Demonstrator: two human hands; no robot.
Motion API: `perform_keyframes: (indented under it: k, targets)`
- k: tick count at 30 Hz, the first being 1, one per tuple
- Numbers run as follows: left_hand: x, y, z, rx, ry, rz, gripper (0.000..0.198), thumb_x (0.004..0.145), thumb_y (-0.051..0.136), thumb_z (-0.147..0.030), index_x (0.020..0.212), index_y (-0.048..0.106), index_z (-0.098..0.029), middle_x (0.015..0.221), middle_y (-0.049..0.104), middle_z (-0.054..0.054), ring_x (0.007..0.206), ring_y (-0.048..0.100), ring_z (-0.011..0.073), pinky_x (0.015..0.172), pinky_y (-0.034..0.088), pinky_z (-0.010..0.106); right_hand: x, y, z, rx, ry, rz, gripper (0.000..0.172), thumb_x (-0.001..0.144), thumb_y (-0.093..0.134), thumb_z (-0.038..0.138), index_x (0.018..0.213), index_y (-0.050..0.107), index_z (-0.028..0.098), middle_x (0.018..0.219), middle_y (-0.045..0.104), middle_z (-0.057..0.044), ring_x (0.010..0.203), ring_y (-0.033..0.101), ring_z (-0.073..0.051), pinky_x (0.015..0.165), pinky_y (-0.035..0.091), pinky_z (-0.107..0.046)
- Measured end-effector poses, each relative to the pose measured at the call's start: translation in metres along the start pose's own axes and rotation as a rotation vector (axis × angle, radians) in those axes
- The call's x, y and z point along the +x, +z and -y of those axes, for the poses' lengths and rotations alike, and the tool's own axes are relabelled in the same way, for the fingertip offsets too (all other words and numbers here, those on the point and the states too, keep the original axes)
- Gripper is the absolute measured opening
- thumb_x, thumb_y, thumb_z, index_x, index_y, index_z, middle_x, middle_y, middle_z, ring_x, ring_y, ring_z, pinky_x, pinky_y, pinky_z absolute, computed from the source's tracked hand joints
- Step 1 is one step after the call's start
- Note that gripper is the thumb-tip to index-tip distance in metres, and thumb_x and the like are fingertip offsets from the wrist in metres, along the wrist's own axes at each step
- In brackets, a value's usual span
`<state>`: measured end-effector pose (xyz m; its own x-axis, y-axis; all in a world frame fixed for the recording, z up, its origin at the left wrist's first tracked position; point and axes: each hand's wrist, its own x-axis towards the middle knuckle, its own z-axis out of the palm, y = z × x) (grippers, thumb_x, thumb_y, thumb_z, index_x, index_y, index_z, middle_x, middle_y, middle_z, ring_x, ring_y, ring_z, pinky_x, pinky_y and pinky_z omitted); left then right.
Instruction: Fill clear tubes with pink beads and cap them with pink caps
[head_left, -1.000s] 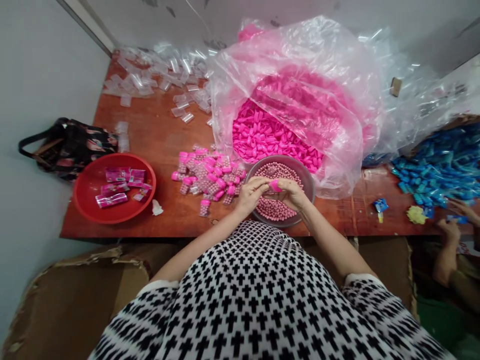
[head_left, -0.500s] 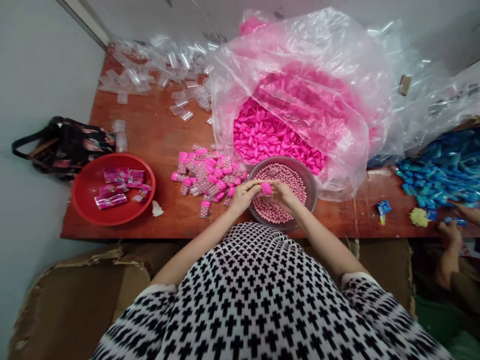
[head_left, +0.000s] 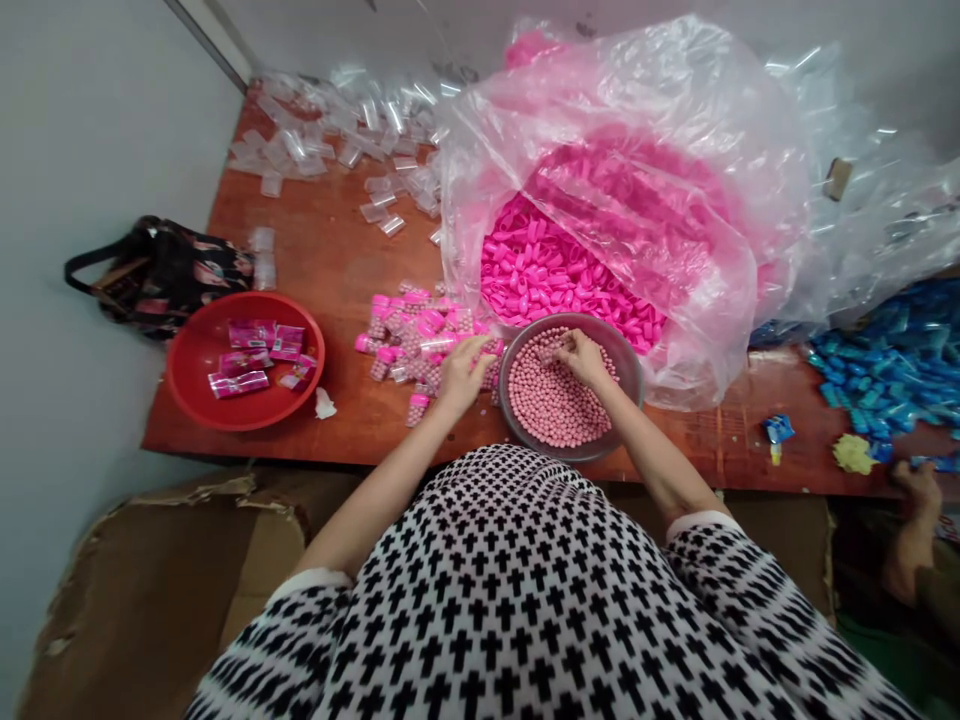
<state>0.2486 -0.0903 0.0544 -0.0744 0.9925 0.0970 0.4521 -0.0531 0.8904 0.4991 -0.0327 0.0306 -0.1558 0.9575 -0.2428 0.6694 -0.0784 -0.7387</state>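
My left hand [head_left: 463,376] is over the right side of a pile of small bead-filled containers with pink caps [head_left: 418,402], its thumb and fingers apart. My right hand [head_left: 585,360] reaches into a grey bowl [head_left: 636,375] of pink beads [head_left: 559,405], its fingers pinched together. By those fingertips is a small, pale, clear-looking thing that I cannot make out for sure. Behind the bowl, pink plastic pieces [head_left: 540,265] lie heaped in a large clear bag [head_left: 712,300].
A red basin [head_left: 184,385] with pink packets stands left, beside a black patterned bag [head_left: 154,275]. Clear plastic pieces [head_left: 289,150] lie at the back left. On the right are blue pieces [head_left: 892,365], a yellow crumpled thing [head_left: 853,454] and another person's hand [head_left: 919,490].
My hands have come apart from the pink-capped piece they held together. The left has moved to the pile, the right into the beads. The view has shifted slightly.
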Motion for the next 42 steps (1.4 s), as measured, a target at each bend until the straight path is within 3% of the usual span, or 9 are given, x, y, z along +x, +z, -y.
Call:
perform_keyframes:
  k: [5, 12, 16, 20, 26, 32, 36, 40, 42]
  targets:
    - [-0.002, 0.051, -0.031, -0.295, -0.107, 0.336, 0.041, 0.078, 0.063, -0.031, 0.116, 0.062, -0.017, 0.116, 0.066, 0.009, 0.107, 0.061, 0.0228, 0.095, 0.047, 0.039, -0.030, -0.022, 0.023, 0.556, -0.043, 0.168, 0.029, 0.067, 0.071, 0.034, 0.087, 0.056, 0.020, 0.075, 0.060, 0.004, 0.062, 0.055, -0.011, 0.059, 0.047, -0.025]
    - [-0.008, 0.062, -0.049, -0.768, -0.369, 0.449, 0.051, 0.066, 0.072, -0.043, 0.108, 0.067, -0.014, 0.108, 0.070, 0.009, 0.085, 0.067, 0.0210, 0.075, 0.056, 0.036, -0.066, -0.048, 0.053, 0.752, -0.092, 0.262, 0.031, 0.067, 0.074, 0.031, 0.094, 0.064, 0.020, 0.084, 0.064, 0.001, 0.071, 0.059, -0.013, 0.064, 0.052, -0.026]
    - [-0.008, 0.059, -0.058, -0.725, -0.370, 0.484, 0.051, 0.063, 0.075, -0.045, 0.103, 0.069, -0.013, 0.101, 0.072, 0.009, 0.086, 0.067, 0.0219, 0.079, 0.055, 0.037, -0.072, -0.054, 0.054, 0.667, -0.154, 0.299, 0.036, 0.066, 0.075, 0.028, 0.100, 0.064, 0.021, 0.090, 0.064, 0.001, 0.076, 0.058, -0.014, 0.066, 0.052, -0.026]
    - [-0.002, 0.055, -0.059, -0.652, -0.339, 0.515, 0.049, 0.062, 0.075, -0.046, 0.097, 0.072, -0.012, 0.096, 0.073, 0.010, 0.084, 0.067, 0.0227, 0.077, 0.054, 0.036, -0.075, -0.057, 0.051, 0.523, -0.191, 0.275, 0.030, 0.063, 0.077, 0.023, 0.091, 0.065, 0.020, 0.074, 0.059, 0.004, 0.065, 0.055, -0.011, 0.062, 0.048, -0.023]
    - [0.005, 0.054, -0.052, -0.592, -0.273, 0.515, 0.047, 0.064, 0.073, -0.047, 0.097, 0.073, -0.013, 0.099, 0.072, 0.010, 0.084, 0.066, 0.0220, 0.078, 0.052, 0.034, -0.075, -0.051, 0.048, 0.605, -0.156, 0.332, 0.021, 0.069, 0.072, 0.027, 0.084, 0.058, 0.021, 0.066, 0.057, 0.005, 0.057, 0.058, -0.011, 0.056, 0.049, -0.024]
    - [0.005, 0.052, -0.050, -0.496, -0.210, 0.527, 0.042, 0.072, 0.065, -0.045, 0.100, 0.071, -0.015, 0.102, 0.071, 0.009, 0.082, 0.066, 0.0205, 0.071, 0.054, 0.032, -0.077, -0.041, 0.048, 0.601, -0.149, 0.268, 0.022, 0.071, 0.072, 0.035, 0.080, 0.056, 0.022, 0.057, 0.057, 0.006, 0.050, 0.055, -0.012, 0.051, 0.046, -0.024]
    - [0.007, 0.046, -0.047, -0.372, -0.080, 0.517, 0.032, 0.076, 0.061, -0.039, 0.097, 0.072, -0.017, 0.106, 0.070, 0.009, 0.095, 0.064, 0.0216, 0.085, 0.051, 0.034, -0.078, -0.044, 0.045, 0.431, -0.172, 0.262, 0.018, 0.075, 0.067, 0.036, 0.073, 0.058, 0.021, 0.053, 0.055, 0.006, 0.046, 0.051, -0.010, 0.047, 0.040, -0.021]
    - [0.012, 0.041, -0.034, -0.343, -0.076, 0.470, 0.033, 0.078, 0.060, -0.040, 0.100, 0.071, -0.018, 0.105, 0.070, 0.009, 0.098, 0.063, 0.0216, 0.092, 0.048, 0.037, -0.060, -0.057, 0.033, 0.279, -0.238, 0.387, 0.019, 0.078, 0.064, 0.039, 0.077, 0.063, 0.020, 0.061, 0.062, 0.003, 0.055, 0.056, -0.011, 0.054, 0.042, -0.021]
    - [0.014, 0.038, -0.026, -0.366, -0.129, 0.421, 0.037, 0.077, 0.061, -0.043, 0.102, 0.070, -0.018, 0.108, 0.069, 0.009, 0.100, 0.063, 0.0220, 0.094, 0.047, 0.038, -0.036, -0.066, 0.023, 0.135, -0.275, 0.290, 0.018, 0.076, 0.066, 0.038, 0.077, 0.066, 0.020, 0.075, 0.068, 0.000, 0.068, 0.060, -0.014, 0.064, 0.044, -0.023]
